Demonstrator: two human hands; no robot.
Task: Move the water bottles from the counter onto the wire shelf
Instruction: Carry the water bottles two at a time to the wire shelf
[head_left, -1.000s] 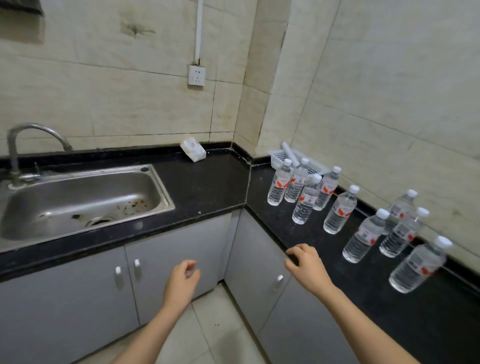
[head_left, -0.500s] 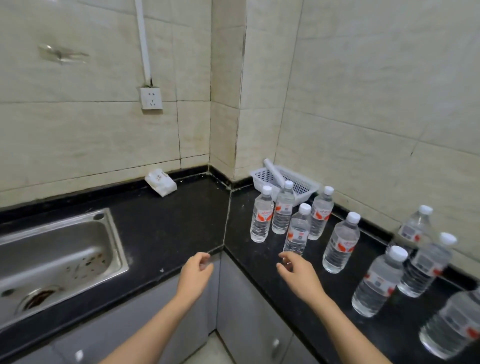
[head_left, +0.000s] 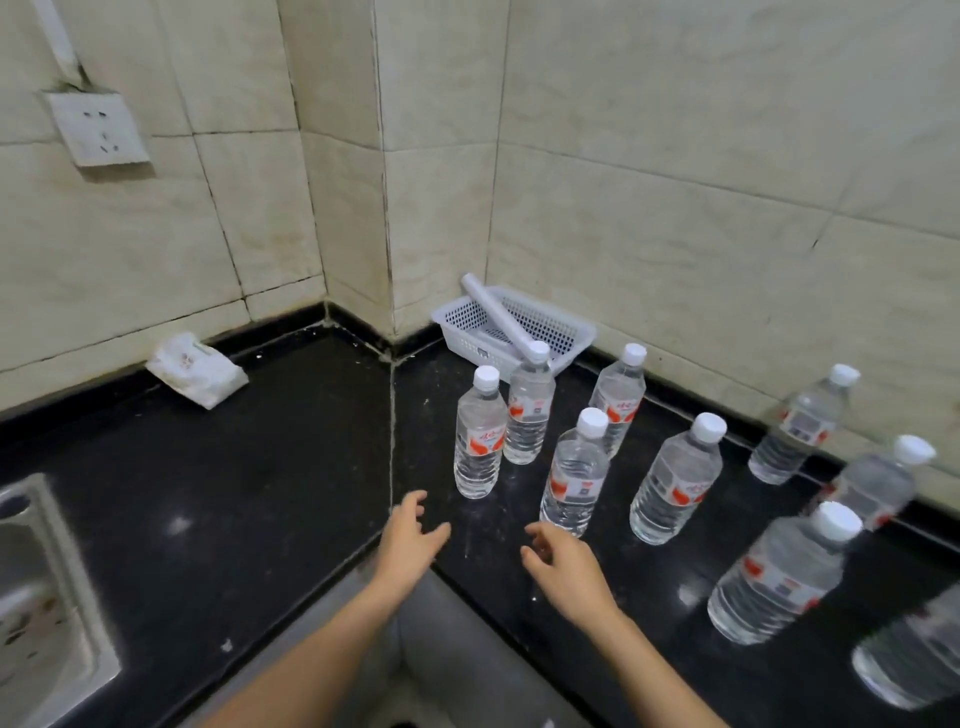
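Several clear water bottles with white caps and red-and-white labels stand upright on the black counter (head_left: 234, 493). The nearest ones are a bottle (head_left: 479, 436) at the left of the group and a bottle (head_left: 575, 475) just right of it. More bottles (head_left: 675, 480) (head_left: 779, 577) run along the right side. My left hand (head_left: 410, 540) hovers over the counter's inner corner, fingers apart, holding nothing. My right hand (head_left: 563, 566) is just short of the second bottle, fingers spread and empty. No wire shelf is in view.
A white perforated basket (head_left: 566, 332) with a white tube (head_left: 498, 317) in it sits in the wall corner behind the bottles. A white packet (head_left: 195, 369) lies by the left wall. The steel sink (head_left: 47, 597) is at the far left. A wall socket (head_left: 96, 127) is above.
The view has closed in on the counter corner. Both hands have moved forward over the counter edge toward the nearest bottles, and the fingers have spread.
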